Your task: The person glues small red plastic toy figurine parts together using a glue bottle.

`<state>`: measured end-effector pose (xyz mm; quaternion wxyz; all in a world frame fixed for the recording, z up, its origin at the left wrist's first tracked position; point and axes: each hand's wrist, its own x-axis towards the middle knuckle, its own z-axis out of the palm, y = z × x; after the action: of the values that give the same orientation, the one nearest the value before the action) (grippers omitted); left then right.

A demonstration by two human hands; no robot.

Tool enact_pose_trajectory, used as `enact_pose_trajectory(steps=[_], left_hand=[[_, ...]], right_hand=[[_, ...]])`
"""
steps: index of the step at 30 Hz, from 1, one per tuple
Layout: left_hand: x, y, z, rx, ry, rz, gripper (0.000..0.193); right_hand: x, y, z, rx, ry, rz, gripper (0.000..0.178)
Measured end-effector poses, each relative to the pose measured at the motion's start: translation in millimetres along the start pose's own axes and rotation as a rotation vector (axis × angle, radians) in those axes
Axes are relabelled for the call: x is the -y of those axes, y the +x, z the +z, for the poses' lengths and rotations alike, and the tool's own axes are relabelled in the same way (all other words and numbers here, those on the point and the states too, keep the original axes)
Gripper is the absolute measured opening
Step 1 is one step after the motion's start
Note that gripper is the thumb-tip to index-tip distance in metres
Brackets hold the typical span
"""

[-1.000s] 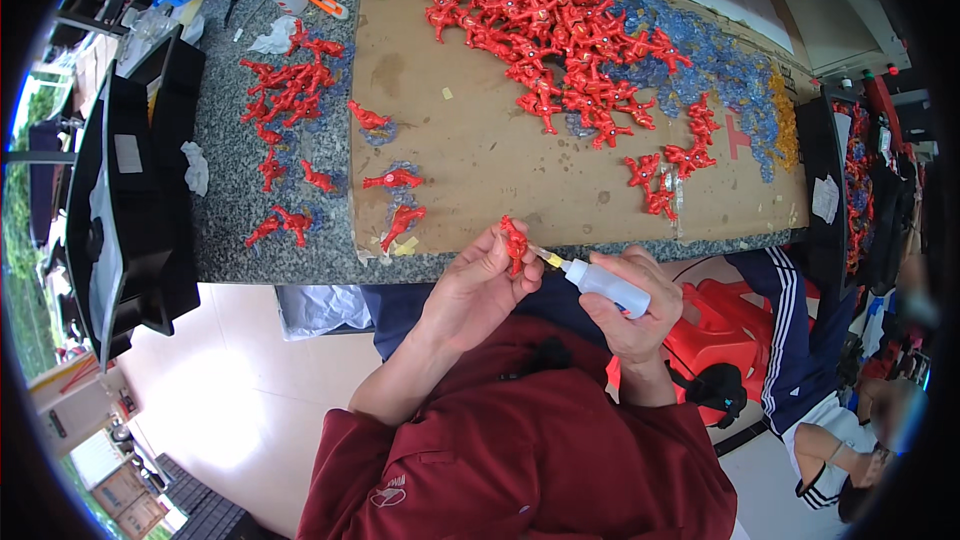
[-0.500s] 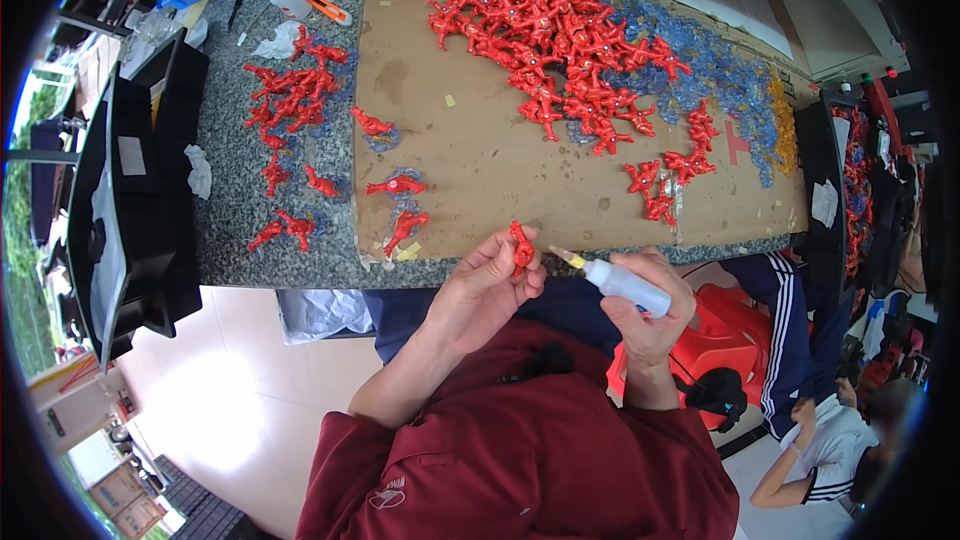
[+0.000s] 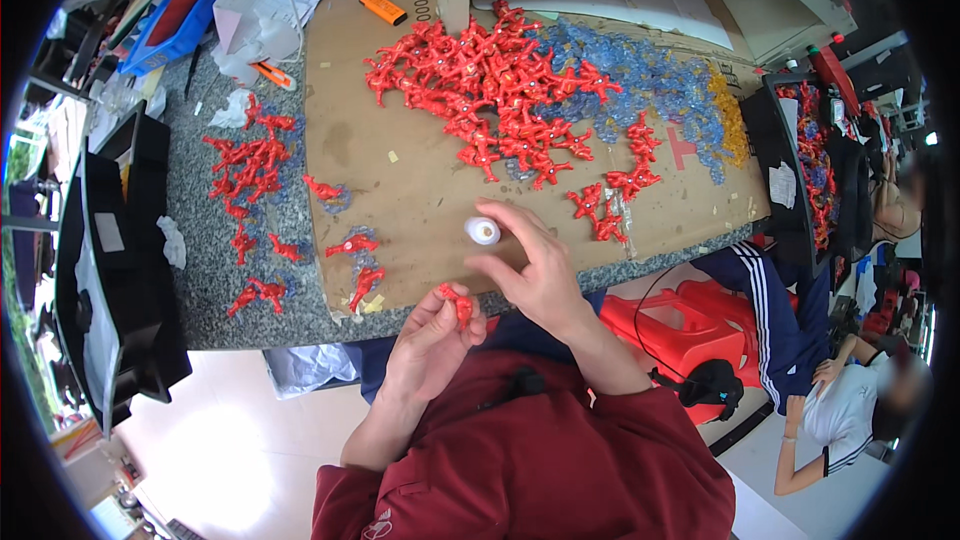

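In my left hand (image 3: 428, 340), a small shiny red plastic figure (image 3: 457, 304) is pinched between thumb and fingers, just off the table's front edge. A white squeeze bottle (image 3: 483, 231) stands upright on the cardboard sheet (image 3: 420, 202), its tip pointing up. Around its right side curves my right hand (image 3: 535, 265), thumb and fingers spread apart; the index finger lies close to the bottle, and whether it touches cannot be made out. To the left, several red figures (image 3: 366, 286) lie with clear bluish pieces. A large heap of red figures (image 3: 500, 80) covers the far middle.
Clear blue pieces (image 3: 640, 70) and yellow ones (image 3: 733, 115) spread at the far right. More red figures (image 3: 240, 170) lie on the granite tabletop (image 3: 200, 280) at left. Black bins (image 3: 120, 240) flank the table. An orange box cutter (image 3: 383, 8) lies at the back. Another person sits at right.
My right hand has carried the bottle forward and left, set it upright on the cardboard, and opened its fingers. My left hand, still holding the red figure, has drawn back toward me.
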<state>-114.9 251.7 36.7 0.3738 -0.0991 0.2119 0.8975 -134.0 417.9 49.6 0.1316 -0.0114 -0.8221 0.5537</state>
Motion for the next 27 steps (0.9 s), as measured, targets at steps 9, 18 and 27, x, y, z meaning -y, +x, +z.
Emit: enact_pose_trajectory(steps=[9, 18, 27], left_hand=[[2.0, 9.0, 7.2, 0.029, 0.076, -0.032, 0.02], [14.3, 3.5, 3.1, 0.061, 0.06, -0.05, 0.018], [9.5, -4.8, 3.3, 0.063, 0.06, -0.054, 0.019]], right_hand=[[-42.4, 74.4, -111.4, -0.225, -0.769, -0.153, 0.012], [-13.0, 53.3, -111.2, -0.203, -0.692, -0.079, 0.011], [-0.7, -10.9, -39.4, 0.073, -0.55, -0.137, 0.015]])
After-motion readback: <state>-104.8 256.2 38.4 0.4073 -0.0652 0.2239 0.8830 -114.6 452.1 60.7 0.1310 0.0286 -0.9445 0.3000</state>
